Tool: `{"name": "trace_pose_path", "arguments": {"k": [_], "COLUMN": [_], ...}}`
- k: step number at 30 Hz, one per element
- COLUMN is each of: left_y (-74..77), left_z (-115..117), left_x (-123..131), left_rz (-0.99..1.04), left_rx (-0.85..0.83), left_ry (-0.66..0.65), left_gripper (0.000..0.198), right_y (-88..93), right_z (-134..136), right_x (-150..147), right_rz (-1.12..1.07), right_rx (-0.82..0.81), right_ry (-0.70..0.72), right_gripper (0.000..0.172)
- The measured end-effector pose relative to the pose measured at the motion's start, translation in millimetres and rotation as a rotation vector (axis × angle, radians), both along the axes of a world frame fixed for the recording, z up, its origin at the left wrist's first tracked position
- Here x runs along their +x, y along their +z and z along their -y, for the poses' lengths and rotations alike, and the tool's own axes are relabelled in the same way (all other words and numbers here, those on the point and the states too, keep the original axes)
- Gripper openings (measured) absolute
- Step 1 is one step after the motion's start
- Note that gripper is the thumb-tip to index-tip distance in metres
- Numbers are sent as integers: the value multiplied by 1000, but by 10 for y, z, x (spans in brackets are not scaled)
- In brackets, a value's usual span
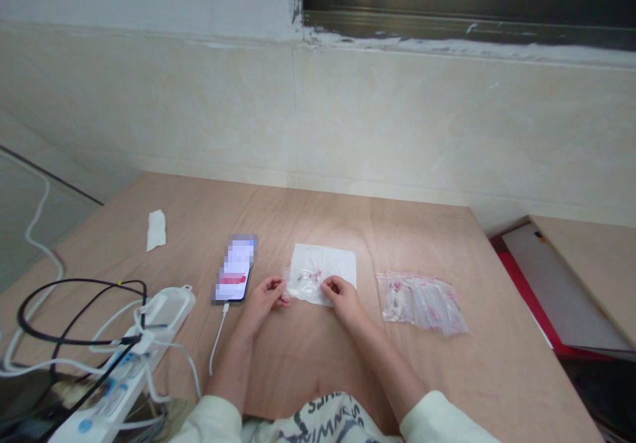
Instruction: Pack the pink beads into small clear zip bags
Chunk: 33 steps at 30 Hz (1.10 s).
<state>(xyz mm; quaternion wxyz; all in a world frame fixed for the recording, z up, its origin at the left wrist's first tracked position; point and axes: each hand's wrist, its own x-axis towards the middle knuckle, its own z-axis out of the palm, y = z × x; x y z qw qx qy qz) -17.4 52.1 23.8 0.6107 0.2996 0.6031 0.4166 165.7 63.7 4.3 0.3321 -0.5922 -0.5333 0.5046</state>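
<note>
The white sheet (342, 262) lies on the bench (313, 350), and the clear bag (309, 289) lies over its near left part, reaching slightly past its left edge. The left hand (269, 295) is just left of the sheet, thumb and fingers clamped on the bag's left end. The right hand (342, 296) overlaps the sheet's near right corner, its thumb and forefinger together by the bag's right end; what they pinch cannot be made out.

Left of the sheet lies a phone (233, 271), a white charging cable (216, 344) plugged into its near end, close beside the left forearm. Farther left, nearer the person, a power strip (171, 304) is crowded with plugs, white leads and a looped black cable (79, 281). Well left of the sheet and slightly beyond it rests a paper scrap (156, 231).

The phone's screen is blurred out, save a red bar; dark capitals on the shirt (328, 423), nearer than the sheet, show only in part.

The clear bag contains small dark and pinkish bits, too small to identify. Right of the sheet, overlapping zip bags (422, 304) with reddish top strips hold similar pinkish pieces.
</note>
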Motion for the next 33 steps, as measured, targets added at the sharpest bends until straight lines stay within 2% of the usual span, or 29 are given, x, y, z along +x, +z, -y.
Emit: {"name": "trace_pose_path", "arguments": {"k": [7,15,19,24,33], "left_y": [61,203,201,187,291], "left_z": [-27,-92,-125,-163,-221], "left_x": [13,64,73,84,171], "left_rz": [-68,-110,-118,-126,-151], "left_rx": [44,42,65,79,141], "left_ry": [-37,-67,-33,-78,-153], "left_gripper": [27,24,22,24,25], "right_y": [-52,-62,-62,-131,-158], "right_z": [-14,-26,-38,-46,-66], "right_x": [1,1,8,19,37], "right_rz": [16,14,-2,-40,-107], "right_rx": [23,25,14,-9,-52], "right_ry": [-1,2,1,-25,-25], "right_gripper": [18,17,18,21,22]}}
